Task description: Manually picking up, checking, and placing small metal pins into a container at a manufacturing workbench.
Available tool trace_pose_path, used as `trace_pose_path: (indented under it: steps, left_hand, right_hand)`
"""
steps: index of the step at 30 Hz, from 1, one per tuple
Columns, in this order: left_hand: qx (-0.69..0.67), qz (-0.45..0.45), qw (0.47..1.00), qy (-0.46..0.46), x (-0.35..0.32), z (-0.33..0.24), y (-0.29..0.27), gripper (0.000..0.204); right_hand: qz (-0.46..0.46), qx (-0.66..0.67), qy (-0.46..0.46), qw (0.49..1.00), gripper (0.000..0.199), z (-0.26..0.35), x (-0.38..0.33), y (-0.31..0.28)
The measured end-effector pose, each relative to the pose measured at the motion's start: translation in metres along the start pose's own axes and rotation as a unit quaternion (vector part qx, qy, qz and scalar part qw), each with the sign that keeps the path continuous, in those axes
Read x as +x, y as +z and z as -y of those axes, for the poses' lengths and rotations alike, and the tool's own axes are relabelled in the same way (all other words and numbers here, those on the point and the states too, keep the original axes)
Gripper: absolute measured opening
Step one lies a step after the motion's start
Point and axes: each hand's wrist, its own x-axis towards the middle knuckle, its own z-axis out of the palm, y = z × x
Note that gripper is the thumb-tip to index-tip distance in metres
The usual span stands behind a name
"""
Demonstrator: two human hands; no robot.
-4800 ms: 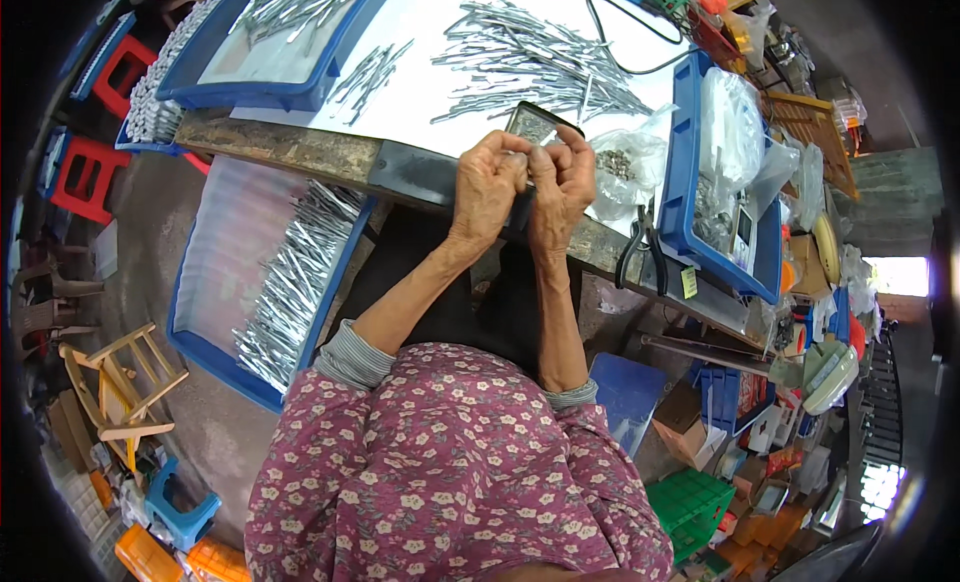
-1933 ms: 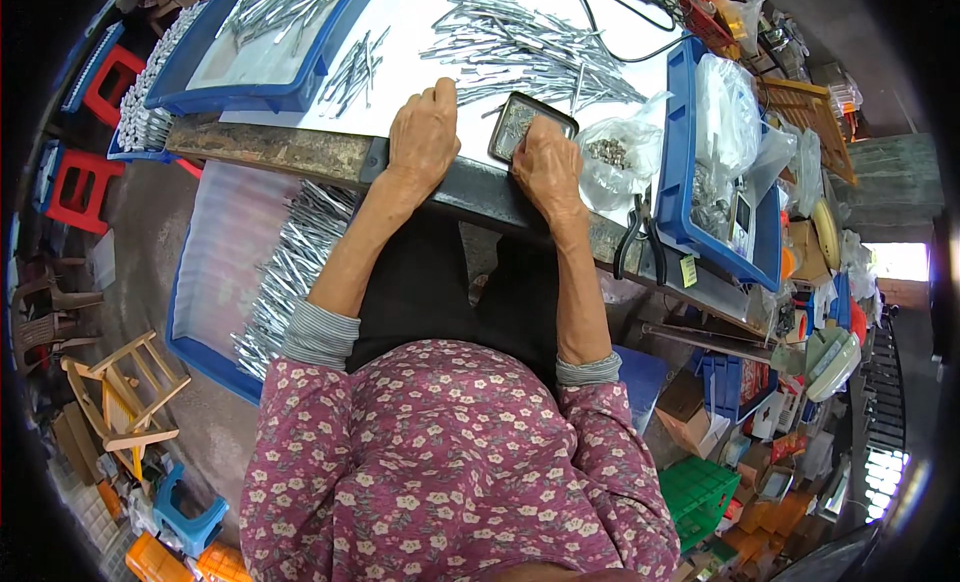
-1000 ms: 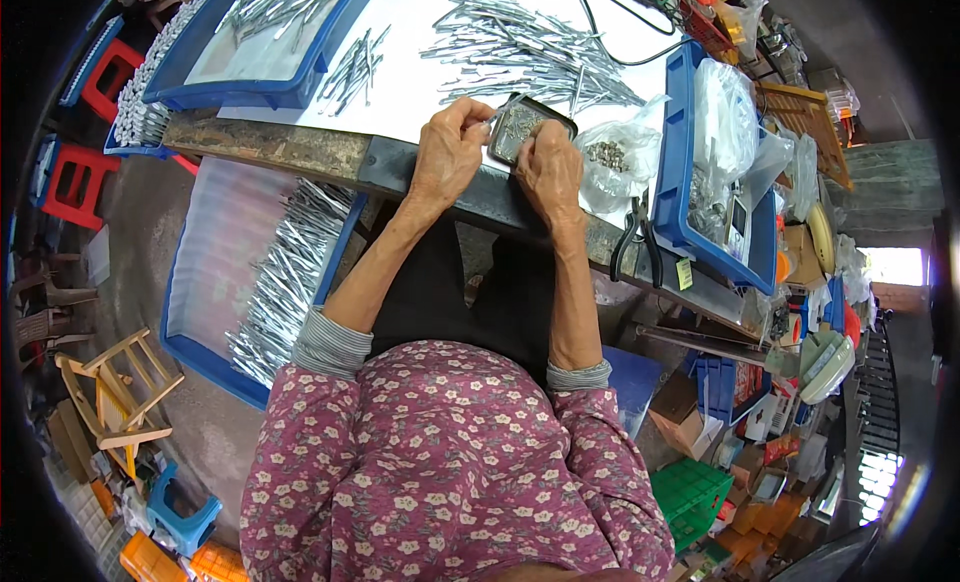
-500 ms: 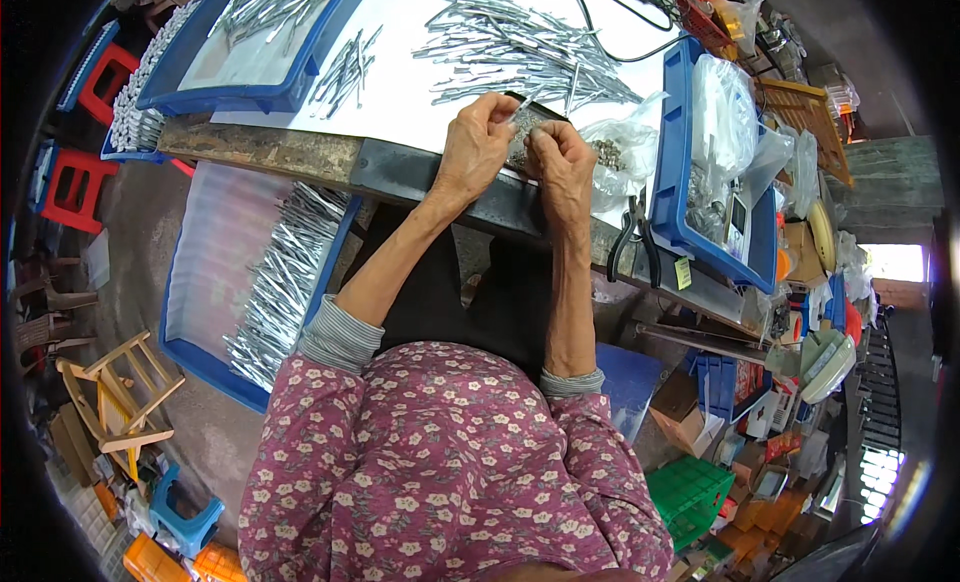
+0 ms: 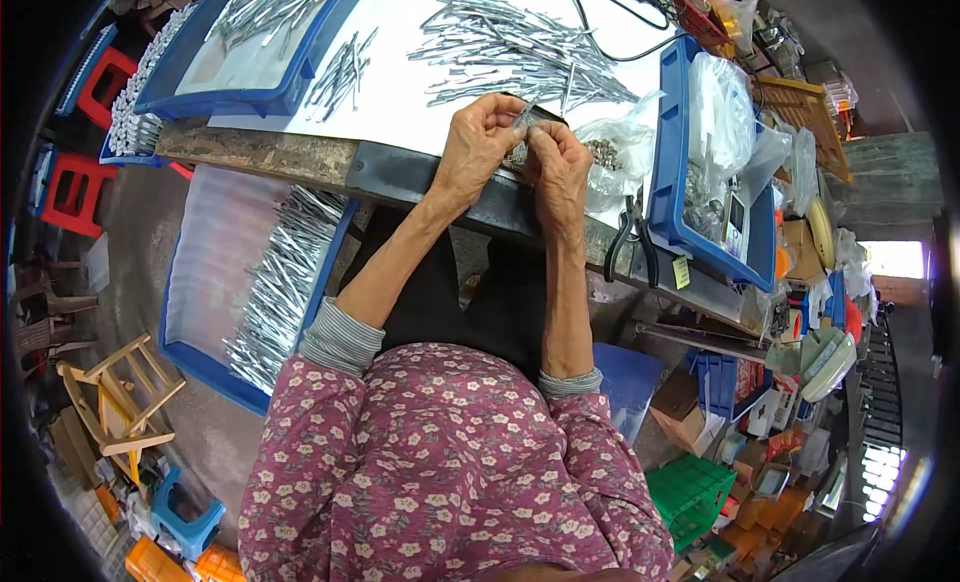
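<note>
Over the front edge of the table, my left hand [image 5: 473, 150] pinches a slim silvery metal strip [image 5: 527, 112] between thumb and fingertips. Close against it, my right hand [image 5: 560, 168] is closed in a pinch at the strip's lower end; whatever its fingertips hold is too small to make out. Beneath the hands lies a dark shallow tray of small parts [image 5: 516, 158], mostly covered by them. Beyond, a large heap of similar metal strips [image 5: 510, 52] spreads over the white sheet, with a smaller pile [image 5: 343, 77] to its left.
Right of my hands are a clear plastic bag of small brownish parts [image 5: 606, 162], black-handled pliers [image 5: 632, 244] at the table edge, and a blue tray [image 5: 668, 172] with plastic bags. A blue tray [image 5: 290, 94] stands at left; below it, another tray [image 5: 190, 352] holds strips.
My right hand has moved slightly left and its fingertips now meet those of my left hand at the strip. Earlier a small gap lay between them.
</note>
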Motion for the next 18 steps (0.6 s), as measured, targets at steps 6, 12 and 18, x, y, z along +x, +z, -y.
trace_pose_path:
  steps: [6,12,18]
  left_hand:
    - [-0.009,-0.017,1.000,-0.002,-0.0015,-0.0024,-0.0033,0.019]
    - [-0.021,-0.036,0.999,-0.016,-0.0056,-0.0083,-0.0021,0.018]
    - [-0.053,-0.007,0.998,-0.045,-0.0082,-0.0035,-0.0071,0.019]
  right_hand:
    - [0.012,0.028,0.015,0.999,0.016,0.0006,0.0024,0.0011]
    - [-0.003,0.048,0.025,0.999,0.013,0.0051,0.0008,0.0076]
    - [0.032,0.067,-0.004,0.997,0.011,-0.0012,0.0033,0.0017]
